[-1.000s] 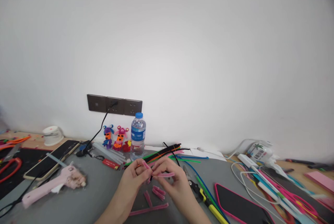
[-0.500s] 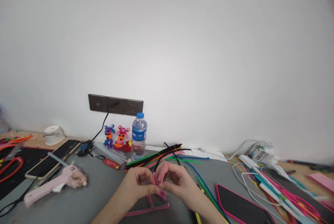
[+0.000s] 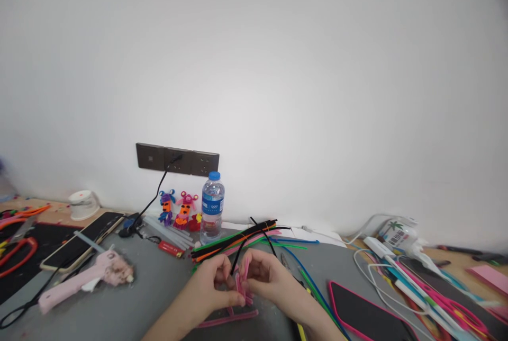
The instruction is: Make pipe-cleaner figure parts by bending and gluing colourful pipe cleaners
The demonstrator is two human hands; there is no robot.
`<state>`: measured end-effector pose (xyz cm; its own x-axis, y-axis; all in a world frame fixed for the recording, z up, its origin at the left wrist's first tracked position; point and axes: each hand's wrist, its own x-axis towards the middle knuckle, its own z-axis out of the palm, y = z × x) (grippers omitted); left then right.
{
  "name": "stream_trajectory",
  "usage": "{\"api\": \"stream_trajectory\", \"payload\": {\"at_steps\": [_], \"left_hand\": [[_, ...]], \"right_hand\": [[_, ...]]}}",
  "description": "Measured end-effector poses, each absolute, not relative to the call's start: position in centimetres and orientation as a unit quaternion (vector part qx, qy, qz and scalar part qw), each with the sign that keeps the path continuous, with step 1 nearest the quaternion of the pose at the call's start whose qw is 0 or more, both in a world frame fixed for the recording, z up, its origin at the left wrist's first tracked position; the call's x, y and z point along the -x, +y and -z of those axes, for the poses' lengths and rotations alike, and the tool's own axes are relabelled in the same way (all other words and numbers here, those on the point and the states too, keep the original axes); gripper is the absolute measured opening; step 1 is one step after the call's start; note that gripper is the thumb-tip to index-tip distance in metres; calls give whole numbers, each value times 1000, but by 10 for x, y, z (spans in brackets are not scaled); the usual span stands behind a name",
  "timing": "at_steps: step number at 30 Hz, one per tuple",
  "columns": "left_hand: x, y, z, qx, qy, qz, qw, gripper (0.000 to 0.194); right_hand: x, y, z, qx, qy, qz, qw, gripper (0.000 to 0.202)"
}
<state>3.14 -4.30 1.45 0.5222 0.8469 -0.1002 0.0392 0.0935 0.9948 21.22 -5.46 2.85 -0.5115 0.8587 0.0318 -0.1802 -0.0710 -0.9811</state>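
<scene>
Pink fuzzy stems (image 3: 246, 277), bent into a small bundle, are pinched between my two hands at the lower middle. My left hand (image 3: 216, 285) holds them from the left with thumb and fingers. From the right, my right hand (image 3: 268, 277) grips the same pink piece. Below the hands, another pink stem (image 3: 228, 320) lies on the grey mat. Just behind them is a pile of black, orange, green and pink stems (image 3: 238, 238). The fingertips hide part of the held piece.
A water bottle (image 3: 213, 208) stands by two small figures (image 3: 184, 211). At left are a pink glue gun (image 3: 83, 280), a phone (image 3: 81, 243) and red scissors (image 3: 24, 256). A pink-edged phone (image 3: 365, 312), white cables and pink scissors (image 3: 456, 309) lie at right.
The pink piece between my fingers has turned a little and stands more upright. Both hands have shifted slightly, my left fingers higher on it. The view has moved very little.
</scene>
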Motion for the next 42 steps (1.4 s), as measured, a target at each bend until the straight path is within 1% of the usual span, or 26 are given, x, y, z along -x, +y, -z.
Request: {"api": "stream_trajectory", "payload": {"at_steps": [3,6,8,11,15,17,22,24,27,32,36,39,42], "left_hand": [[-31,-44,-14,-591,354,-302,659,47],[-31,-46,-12,-572,336,-293,689,57],[-30,-46,-12,-581,352,-288,675,59],[-30,-45,-17,-612,378,-290,631,52],[-33,-48,-26,-626,362,-300,622,31],[-35,-51,-26,-654,361,-300,593,30],[-38,-56,-20,-764,364,-283,452,45],[-38,-55,-18,-791,373,-280,397,45],[-38,-54,-18,-805,380,-278,361,43],[-36,-55,-19,-801,381,-298,353,40],[-36,-53,-15,-787,396,-336,332,40],[-38,-51,-14,-758,404,-372,352,34],[-39,-49,-17,-736,412,-379,380,27]], "right_hand": [[-213,-56,-31,305,-568,-666,376,18],[-214,-58,-33,298,-566,-677,364,20],[-213,-58,-34,296,-558,-686,361,21],[-212,-57,-33,300,-544,-690,371,23],[-210,-53,-33,328,-534,-650,430,26],[-210,-51,-33,349,-531,-622,457,27],[-210,-50,-32,368,-524,-599,480,30],[-209,-49,-31,368,-527,-597,480,31],[-209,-49,-31,364,-528,-594,485,31],[-209,-49,-33,367,-526,-586,496,30],[-211,-48,-34,366,-515,-585,508,29],[-211,-47,-33,357,-519,-575,523,31],[-209,-47,-33,343,-537,-566,523,34]]}}
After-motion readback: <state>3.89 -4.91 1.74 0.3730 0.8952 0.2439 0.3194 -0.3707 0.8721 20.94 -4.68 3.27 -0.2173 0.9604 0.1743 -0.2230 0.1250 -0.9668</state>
